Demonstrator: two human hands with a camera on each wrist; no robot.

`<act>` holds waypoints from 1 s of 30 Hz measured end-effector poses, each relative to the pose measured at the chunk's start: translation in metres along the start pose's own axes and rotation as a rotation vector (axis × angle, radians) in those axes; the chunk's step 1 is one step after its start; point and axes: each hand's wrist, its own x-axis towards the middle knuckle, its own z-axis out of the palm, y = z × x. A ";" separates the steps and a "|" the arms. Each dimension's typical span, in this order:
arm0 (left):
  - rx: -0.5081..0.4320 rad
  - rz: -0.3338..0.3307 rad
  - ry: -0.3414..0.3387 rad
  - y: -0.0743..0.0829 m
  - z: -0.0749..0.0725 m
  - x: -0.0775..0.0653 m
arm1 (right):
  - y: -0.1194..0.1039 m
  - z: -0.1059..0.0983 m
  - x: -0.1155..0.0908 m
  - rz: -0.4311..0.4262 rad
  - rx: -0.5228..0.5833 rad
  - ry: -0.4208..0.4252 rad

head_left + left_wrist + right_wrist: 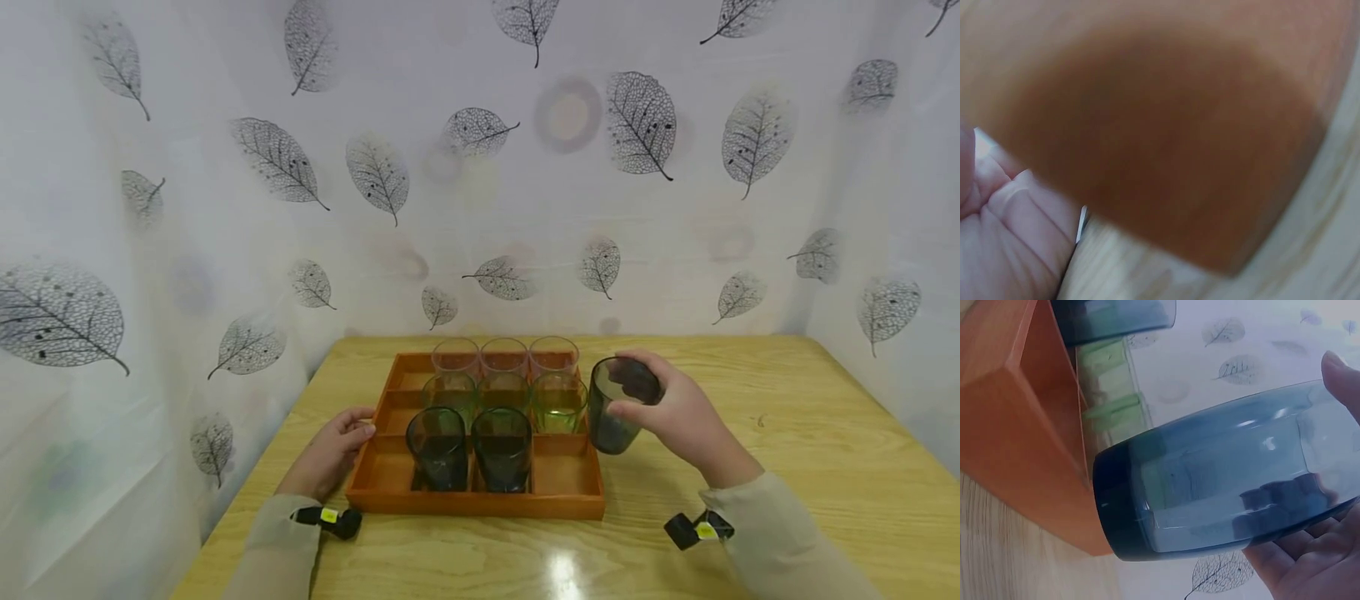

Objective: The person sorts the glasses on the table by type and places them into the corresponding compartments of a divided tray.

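Note:
My right hand [678, 412] holds a dark blue-grey drinking glass [613, 421] near its rim, thumb on the near side. The glass is slightly tilted, just right of the wooden tray [480, 504]. In the right wrist view that glass [1210, 481] fills the middle, beside the tray's orange-brown wall [1022, 437]. At the tray's left edge rests my left hand [333, 450], its fingers on the rim. Two dark glasses [438, 450] stand in the front row, left and middle; the front right compartment [566, 467] holds no glass. The left wrist view shows mostly blurred tray wood [1160, 137].
Behind the dark ones stand a row of greenish glasses [558, 404] and a back row of clear glasses [553, 354]. A pale wooden table [787, 467] carries the tray. A white leaf-patterned curtain [480, 208] hangs along the table's back and sides.

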 end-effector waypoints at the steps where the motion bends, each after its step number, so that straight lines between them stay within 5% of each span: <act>1: 0.002 0.001 -0.002 0.000 0.000 0.000 | -0.002 0.000 -0.001 -0.005 0.012 0.000; 21: 0.001 -0.016 0.006 -0.003 0.001 0.000 | -0.013 0.036 -0.012 -0.025 0.225 -0.095; 30: 0.016 -0.021 -0.002 0.000 0.000 0.001 | -0.006 0.058 -0.014 -0.003 0.174 -0.173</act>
